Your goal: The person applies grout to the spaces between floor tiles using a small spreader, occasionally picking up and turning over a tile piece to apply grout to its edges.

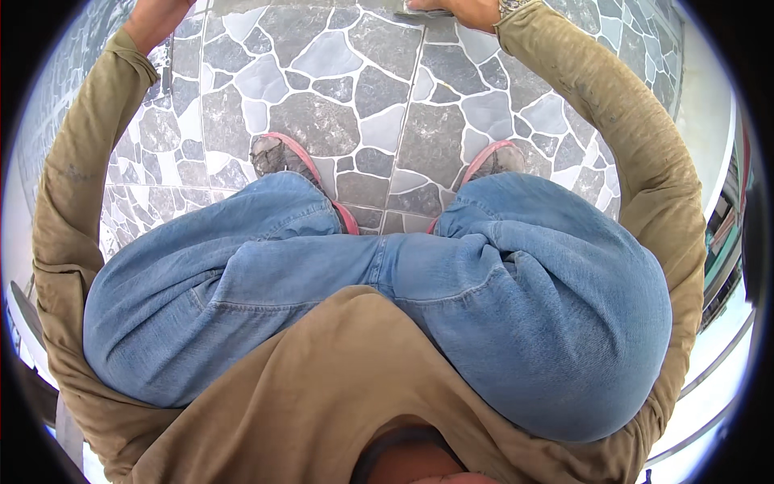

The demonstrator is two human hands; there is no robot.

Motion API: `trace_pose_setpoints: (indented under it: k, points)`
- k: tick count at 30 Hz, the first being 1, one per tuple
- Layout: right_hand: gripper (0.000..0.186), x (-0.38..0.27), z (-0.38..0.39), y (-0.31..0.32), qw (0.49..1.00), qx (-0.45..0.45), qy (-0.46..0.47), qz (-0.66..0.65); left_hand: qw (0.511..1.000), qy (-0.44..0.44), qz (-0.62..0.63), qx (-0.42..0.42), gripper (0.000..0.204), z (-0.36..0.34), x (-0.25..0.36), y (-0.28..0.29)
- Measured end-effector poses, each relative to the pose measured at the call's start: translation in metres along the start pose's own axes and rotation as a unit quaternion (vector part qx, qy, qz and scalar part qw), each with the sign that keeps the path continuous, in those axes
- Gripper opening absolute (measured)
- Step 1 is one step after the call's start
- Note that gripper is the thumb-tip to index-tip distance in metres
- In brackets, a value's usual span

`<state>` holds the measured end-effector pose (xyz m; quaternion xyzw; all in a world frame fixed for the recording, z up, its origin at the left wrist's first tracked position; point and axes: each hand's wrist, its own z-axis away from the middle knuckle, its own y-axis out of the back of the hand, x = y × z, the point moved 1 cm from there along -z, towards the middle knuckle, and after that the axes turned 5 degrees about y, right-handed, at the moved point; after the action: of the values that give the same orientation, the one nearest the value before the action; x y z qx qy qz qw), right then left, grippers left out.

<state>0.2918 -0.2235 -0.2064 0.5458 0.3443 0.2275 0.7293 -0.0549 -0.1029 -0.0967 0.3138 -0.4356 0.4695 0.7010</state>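
Note:
My left hand is at the upper left edge, above the tiled floor. The frame cuts off its fingers, so neither their pose nor anything in them shows. At the top, right of centre, my right hand is low over the tiles with its fingers curled. Under those fingers is a flat, greyish thing, cut by the picture's edge; its kind cannot be made out. Below both hands spreads the floor, tiled in a grey stone pattern with pale joint lines.
I squat with bent knees in blue jeans. My left shoe and right shoe, grey with pink-red soles, stand on the tiles. A pale wall or ledge runs along the right. Several items stand beyond it, blurred.

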Motion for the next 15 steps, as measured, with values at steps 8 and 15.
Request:
trace_pose_setpoints:
  k: [8, 15]
  points:
    - [0.028, 0.012, 0.113, -0.011, 0.998, 0.052, -0.010, 0.043, 0.995, -0.093, -0.037, 0.028, 0.022, 0.018, 0.013, -0.012]
    - [0.070, 0.026, 0.171, 0.018, 0.966, -0.190, -0.164, 0.065, 0.998, 0.055, 0.032, -0.010, 0.023, -0.007, -0.023, 0.033]
